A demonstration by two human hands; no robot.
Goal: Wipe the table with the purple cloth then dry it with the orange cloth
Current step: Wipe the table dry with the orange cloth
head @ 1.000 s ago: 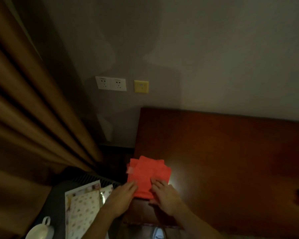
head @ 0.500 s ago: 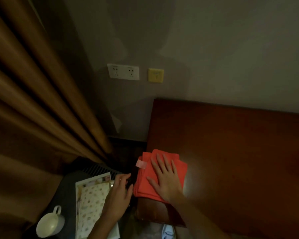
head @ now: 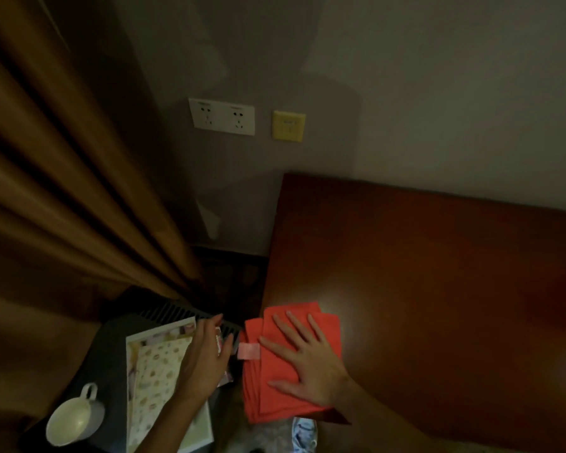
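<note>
A folded orange cloth [head: 270, 400] lies at the near left corner of the dark red wooden table [head: 438, 289], its left edge hanging a little over the side. My right hand [head: 304, 361] lies flat on the cloth with its fingers spread and straight. My left hand [head: 206, 358] is off the table to the left, over the papers on a dark low stand, fingers loosely bent; I cannot tell whether it holds the small item under it. No purple cloth is in view.
Left of the table stands a dark low unit [head: 111, 354] with patterned papers [head: 157, 371] and a white cup [head: 74, 420]. Brown curtains [head: 62, 191] hang at the left. Wall sockets [head: 223, 116] and a yellow switch plate [head: 288, 126] sit above the table's left end.
My left hand has left the cloth and moved left over the papers. My right hand has slid up and flattened on top of the orange cloth.
</note>
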